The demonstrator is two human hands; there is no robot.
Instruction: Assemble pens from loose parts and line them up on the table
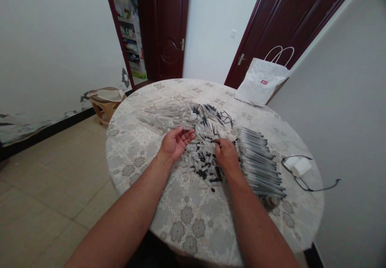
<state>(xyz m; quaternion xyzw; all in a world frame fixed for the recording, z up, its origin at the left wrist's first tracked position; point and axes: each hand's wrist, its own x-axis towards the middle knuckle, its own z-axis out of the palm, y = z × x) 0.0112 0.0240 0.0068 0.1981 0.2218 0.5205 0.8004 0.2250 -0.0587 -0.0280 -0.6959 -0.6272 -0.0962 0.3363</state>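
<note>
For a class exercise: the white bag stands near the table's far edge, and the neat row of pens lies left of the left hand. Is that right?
No: the head view shows the neat row of pens right of the right hand. The white bag stands near the far edge of the table.

Round table point(169, 219), floral cloth.
Far side: pale tubes point(171, 115), dark rods point(212, 113). Centre: small black pieces point(205, 167). Right: aligned pens point(261, 161), eyeglasses point(306, 189), white wad point(301, 166). Far right: white bag point(262, 83).

At my right I see eyeglasses point(310, 190) with a small white object point(301, 167); farther, one white bag point(256, 83) stands before a dark red door point(289, 14). At left is a stool point(107, 106).
</note>
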